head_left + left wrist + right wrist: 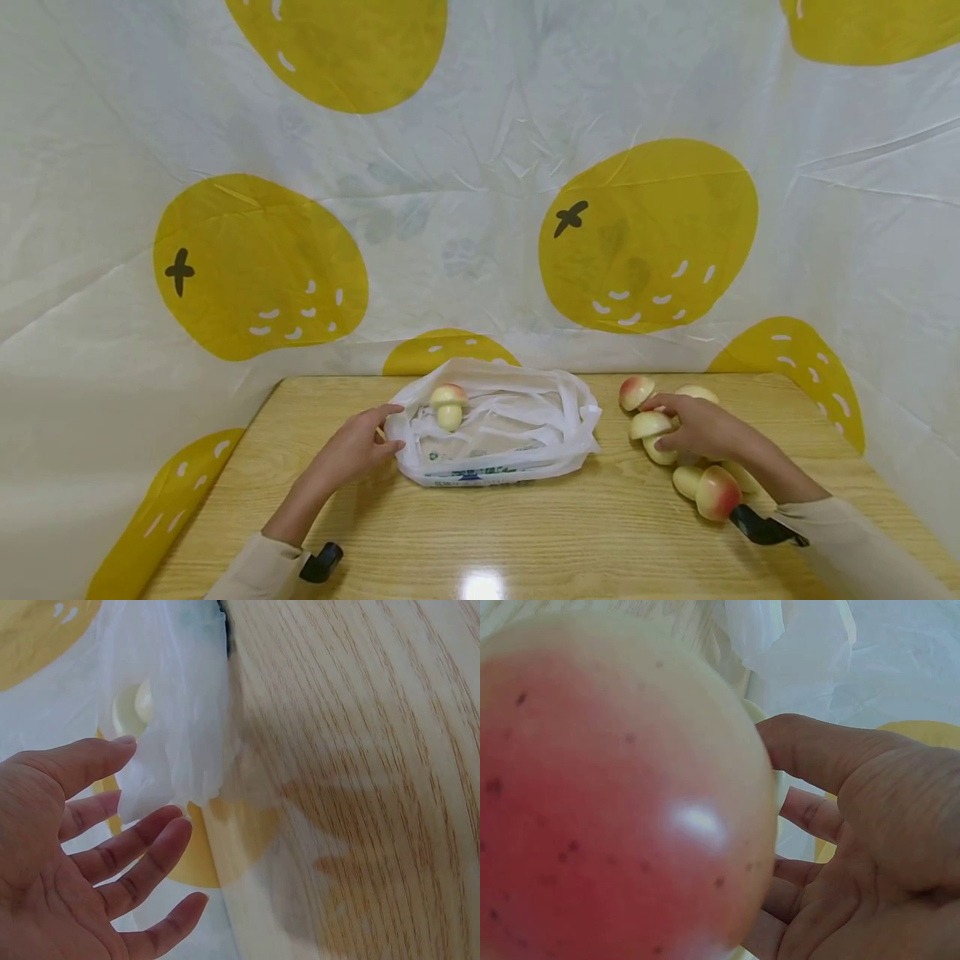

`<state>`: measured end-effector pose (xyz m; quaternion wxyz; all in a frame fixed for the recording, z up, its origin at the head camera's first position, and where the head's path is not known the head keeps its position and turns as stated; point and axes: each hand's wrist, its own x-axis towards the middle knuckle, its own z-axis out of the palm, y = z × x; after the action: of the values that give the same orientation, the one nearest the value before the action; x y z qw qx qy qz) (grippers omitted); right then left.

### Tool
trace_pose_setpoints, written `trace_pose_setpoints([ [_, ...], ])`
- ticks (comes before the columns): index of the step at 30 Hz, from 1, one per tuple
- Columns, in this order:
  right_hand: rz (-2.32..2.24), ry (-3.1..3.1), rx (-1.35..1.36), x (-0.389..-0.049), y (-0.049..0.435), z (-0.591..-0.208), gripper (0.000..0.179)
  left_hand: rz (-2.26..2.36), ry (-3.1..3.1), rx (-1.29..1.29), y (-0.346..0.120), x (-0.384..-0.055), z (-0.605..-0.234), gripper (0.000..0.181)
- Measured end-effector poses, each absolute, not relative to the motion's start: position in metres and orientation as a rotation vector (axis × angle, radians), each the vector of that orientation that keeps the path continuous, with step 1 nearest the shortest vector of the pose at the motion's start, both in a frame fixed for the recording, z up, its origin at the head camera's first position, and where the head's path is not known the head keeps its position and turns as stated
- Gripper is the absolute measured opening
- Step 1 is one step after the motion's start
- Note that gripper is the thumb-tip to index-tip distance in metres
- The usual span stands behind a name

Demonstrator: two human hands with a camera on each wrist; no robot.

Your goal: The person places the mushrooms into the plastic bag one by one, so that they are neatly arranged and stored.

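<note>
A white plastic bag (495, 475) lies on the table with its mouth spread wide, and one toy mushroom (449, 408) with a red-tinged cap sits inside at its left. My left hand (362, 442) is at the bag's left edge, fingers loosely spread; in the left wrist view its fingertips (176, 825) come right up to the plastic. To the right, my right hand (701, 429) holds a pale toy mushroom (649, 425) between thumb and fingers. A red-capped mushroom (622, 795) fills much of the right wrist view and hides the held one there.
Several other toy mushrooms lie around my right hand, among them a red-capped one (636, 392) behind it and another (717, 492) by the wrist. The wooden table (420, 533) ends at a white curtain (465, 275) with yellow fruit shapes.
</note>
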<state>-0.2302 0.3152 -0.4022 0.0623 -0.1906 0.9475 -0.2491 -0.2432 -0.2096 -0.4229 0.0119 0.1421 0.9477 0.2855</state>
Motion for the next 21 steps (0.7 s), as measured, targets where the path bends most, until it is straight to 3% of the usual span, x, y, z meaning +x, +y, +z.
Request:
trace_pose_setpoints([
  [21,-1.005,2.65,-0.465,-0.2293,0.3156,-0.4039,0.057,0.867,2.959,0.436,-0.2102,-0.2452,-0.4249,0.048],
])
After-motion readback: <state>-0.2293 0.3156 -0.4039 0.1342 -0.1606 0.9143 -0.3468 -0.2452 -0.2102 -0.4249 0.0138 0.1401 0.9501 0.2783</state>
